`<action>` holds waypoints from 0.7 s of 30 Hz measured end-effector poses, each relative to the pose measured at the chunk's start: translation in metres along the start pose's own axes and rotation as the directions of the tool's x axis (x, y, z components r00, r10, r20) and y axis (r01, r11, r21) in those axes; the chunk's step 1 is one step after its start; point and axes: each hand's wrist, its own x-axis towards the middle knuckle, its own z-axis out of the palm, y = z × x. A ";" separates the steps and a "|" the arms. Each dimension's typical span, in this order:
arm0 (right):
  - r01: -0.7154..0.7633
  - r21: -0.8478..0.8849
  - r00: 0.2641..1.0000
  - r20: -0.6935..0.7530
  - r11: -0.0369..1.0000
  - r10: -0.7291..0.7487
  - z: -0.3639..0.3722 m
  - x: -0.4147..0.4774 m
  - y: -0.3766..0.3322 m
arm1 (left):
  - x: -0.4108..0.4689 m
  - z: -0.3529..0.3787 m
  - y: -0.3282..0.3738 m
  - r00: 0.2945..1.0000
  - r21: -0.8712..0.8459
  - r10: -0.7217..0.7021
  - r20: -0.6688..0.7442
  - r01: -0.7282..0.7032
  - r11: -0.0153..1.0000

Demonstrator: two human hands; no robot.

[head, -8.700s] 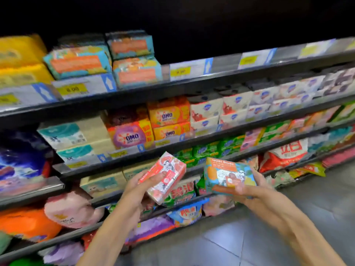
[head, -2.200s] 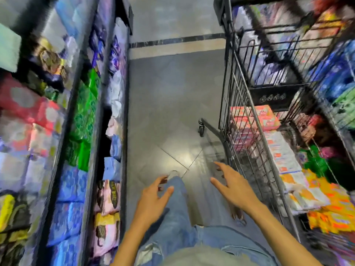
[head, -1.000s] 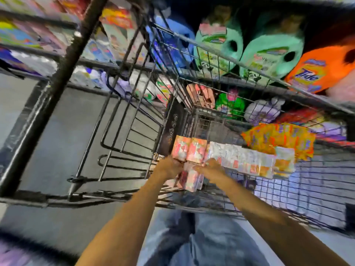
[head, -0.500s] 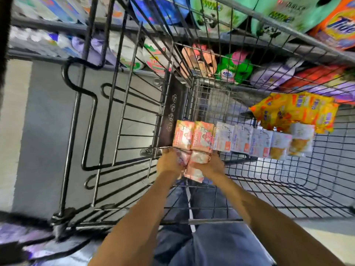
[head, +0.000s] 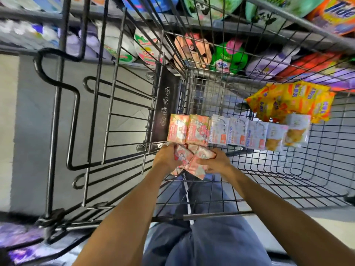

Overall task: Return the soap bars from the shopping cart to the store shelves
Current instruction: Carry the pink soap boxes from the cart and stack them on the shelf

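Note:
I look down into a black wire shopping cart (head: 288,175). A row of soap bars stands along its floor: two pink ones (head: 187,129), several white-and-blue ones (head: 238,134), then white-and-orange ones (head: 295,130). My left hand (head: 166,157) and my right hand (head: 217,163) are both inside the cart, just in front of the row. Each is closed on a pink soap bar; the left one (head: 182,156) and the right one (head: 199,165) touch in the middle.
Yellow-orange packs (head: 290,100) lie at the cart's far right. The folded child seat flap (head: 166,104) stands at the left of the basket. Beyond the cart are store shelves (head: 230,25) with detergent bags. Grey floor (head: 30,121) lies to the left.
I turned from the shelf to the cart and reached in with both hands. Over the last second both hands closed on pink soap bars and lifted them slightly out of the row.

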 end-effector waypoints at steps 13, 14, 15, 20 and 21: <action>0.041 0.238 0.993 0.100 0.970 -0.066 -0.044 -0.037 -0.003 | -0.017 -0.013 0.003 0.983 -0.241 0.172 0.061 -0.152 0.958; 0.055 0.274 0.993 0.085 0.960 -0.081 -0.048 -0.047 -0.004 | -0.020 -0.018 0.002 0.981 -0.255 0.190 0.039 -0.174 0.951; 0.088 0.324 0.992 0.059 0.942 -0.113 -0.051 -0.050 -0.003 | -0.024 -0.025 0.002 0.977 -0.265 0.211 0.011 -0.200 0.943; 0.256 0.558 0.959 -0.044 0.789 -0.280 -0.062 -0.089 0.008 | -0.061 -0.057 0.015 0.915 -0.272 0.382 -0.127 -0.403 0.874; 0.297 0.608 0.947 -0.088 0.736 -0.310 -0.062 -0.100 0.011 | -0.068 -0.061 0.016 0.899 -0.286 0.414 -0.144 -0.438 0.852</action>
